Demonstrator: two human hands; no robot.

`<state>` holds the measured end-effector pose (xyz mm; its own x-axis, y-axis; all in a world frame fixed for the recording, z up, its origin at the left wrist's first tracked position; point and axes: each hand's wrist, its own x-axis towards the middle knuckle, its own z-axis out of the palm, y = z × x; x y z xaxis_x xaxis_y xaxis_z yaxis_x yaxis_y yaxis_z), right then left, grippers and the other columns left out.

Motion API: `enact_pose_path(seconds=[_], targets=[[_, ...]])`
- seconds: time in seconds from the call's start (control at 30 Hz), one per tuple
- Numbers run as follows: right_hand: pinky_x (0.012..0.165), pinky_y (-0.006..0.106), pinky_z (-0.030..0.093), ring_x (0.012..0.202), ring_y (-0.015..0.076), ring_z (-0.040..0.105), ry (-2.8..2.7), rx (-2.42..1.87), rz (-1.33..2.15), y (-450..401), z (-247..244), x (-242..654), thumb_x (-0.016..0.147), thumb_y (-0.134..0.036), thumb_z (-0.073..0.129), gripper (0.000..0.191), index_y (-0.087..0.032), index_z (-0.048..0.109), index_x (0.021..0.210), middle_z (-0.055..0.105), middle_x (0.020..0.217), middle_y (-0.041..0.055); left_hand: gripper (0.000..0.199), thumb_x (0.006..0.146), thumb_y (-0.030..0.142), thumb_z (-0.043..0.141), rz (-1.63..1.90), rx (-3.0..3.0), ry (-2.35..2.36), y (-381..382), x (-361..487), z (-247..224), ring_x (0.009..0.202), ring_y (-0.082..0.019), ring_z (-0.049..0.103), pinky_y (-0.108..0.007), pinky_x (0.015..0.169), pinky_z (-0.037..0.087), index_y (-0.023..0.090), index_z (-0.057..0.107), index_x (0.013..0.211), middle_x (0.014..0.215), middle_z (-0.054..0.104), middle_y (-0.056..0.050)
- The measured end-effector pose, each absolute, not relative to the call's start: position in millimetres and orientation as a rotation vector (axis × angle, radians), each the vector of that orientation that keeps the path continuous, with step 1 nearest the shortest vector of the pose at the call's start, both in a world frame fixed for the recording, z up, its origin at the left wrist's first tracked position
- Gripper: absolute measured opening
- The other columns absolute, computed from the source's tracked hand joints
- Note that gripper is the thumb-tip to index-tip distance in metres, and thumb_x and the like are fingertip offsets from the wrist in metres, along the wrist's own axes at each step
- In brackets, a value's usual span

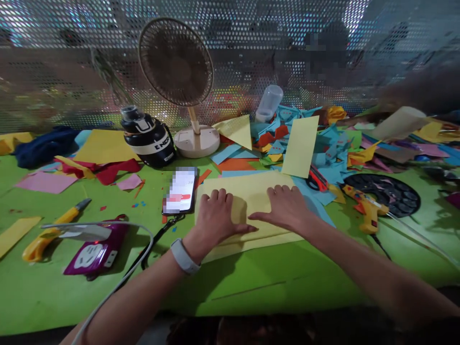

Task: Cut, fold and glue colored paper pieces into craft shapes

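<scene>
Yellow paper [251, 191], centre of the frame, lies under the left hand [215, 215] and right hand [287, 206].
The hands rest on it palms down, apart from each other, thumbs pointing inward, gripping nothing; whether the layers are folded or stacked is unclear. Uneven pressure could skew them, and the blue paper [319, 206] showing at the right edge might slide along. Left of centre, the phone [181, 189] sits just beside the left hand, where a sideways sweep could knock it. The cable [145, 230], lower left, passes by the left forearm and could snag if the arm pulls back.
</scene>
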<state>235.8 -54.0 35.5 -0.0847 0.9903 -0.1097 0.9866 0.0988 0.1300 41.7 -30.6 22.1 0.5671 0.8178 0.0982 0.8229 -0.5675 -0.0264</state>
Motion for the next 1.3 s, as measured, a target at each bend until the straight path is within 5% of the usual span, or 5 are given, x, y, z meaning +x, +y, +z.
enact_pose_path(seconds=[0.23, 0.47, 0.77, 0.93, 1.3], targets=[[0.087, 0.051, 0.038, 0.096, 0.0351, 0.056, 2.236, 1.983, 0.186, -81.4, 33.7, 231.9, 0.076, -0.086, 0.026, 0.091, -0.009, 0.062, 0.110, 0.063, 0.104, 0.0207, 0.103, 0.060, 0.096, 0.031, -0.132, -2.709, -1.499, -45.8, 37.5, 19.7, 0.098, -0.038, 0.053, -0.050, 0.082, 0.040, 0.009, 0.061, 0.106, 0.106, 0.060, -0.021], [0.105, 0.060, 0.021, 0.099, 0.0344, 0.054, 2.241, 2.031, 0.307, -102.5, 22.1, 234.5, 0.078, -0.085, 0.020, 0.093, -0.011, 0.063, 0.114, 0.063, 0.107, 0.0195, 0.106, 0.062, 0.095, 0.032, -0.232, -2.728, -1.502, -53.4, 26.4, 8.5, 0.110, -0.041, 0.050, -0.057, 0.098, 0.030, 0.009, 0.057, 0.119, 0.123, 0.056, -0.024], [0.110, 0.062, 0.014, 0.131, 0.0401, 0.038, 2.190, 2.130, 0.358, -120.8, 3.4, 267.5, 0.082, -0.078, 0.032, 0.090, -0.013, 0.044, 0.143, 0.045, 0.143, 0.0238, 0.107, 0.067, 0.091, 0.035, -0.334, -2.724, -1.467, -60.9, -3.3, -11.4, 0.132, -0.039, 0.039, -0.053, 0.113, 0.014, 0.008, 0.048, 0.133, 0.138, 0.050, -0.024], [0.110, 0.061, 0.015, 0.139, 0.0400, 0.029, 2.121, 2.177, 0.330, -126.7, 2.3, 283.5, 0.084, -0.077, 0.029, 0.089, -0.016, 0.033, 0.149, 0.028, 0.154, 0.0233, 0.103, 0.074, 0.087, 0.030, -0.341, -2.719, -1.492, -65.2, -25.2, -16.9, 0.140, -0.037, 0.030, -0.054, 0.114, 0.010, 0.012, 0.037, 0.143, 0.149, 0.039, -0.021], [0.110, 0.057, 0.023, 0.141, 0.0371, 0.028, 2.050, 2.241, 0.087, -132.1, -2.8, 311.6, 0.085, -0.075, 0.028, 0.088, -0.019, 0.023, 0.152, 0.029, 0.155, 0.0188, 0.091, 0.083, 0.075, 0.035, -0.210, -2.733, -1.573, -73.8, -62.6, -18.5, 0.144, -0.038, 0.018, -0.059, 0.113, 0.009, 0.017, 0.021, 0.152, 0.157, 0.025, -0.018]])
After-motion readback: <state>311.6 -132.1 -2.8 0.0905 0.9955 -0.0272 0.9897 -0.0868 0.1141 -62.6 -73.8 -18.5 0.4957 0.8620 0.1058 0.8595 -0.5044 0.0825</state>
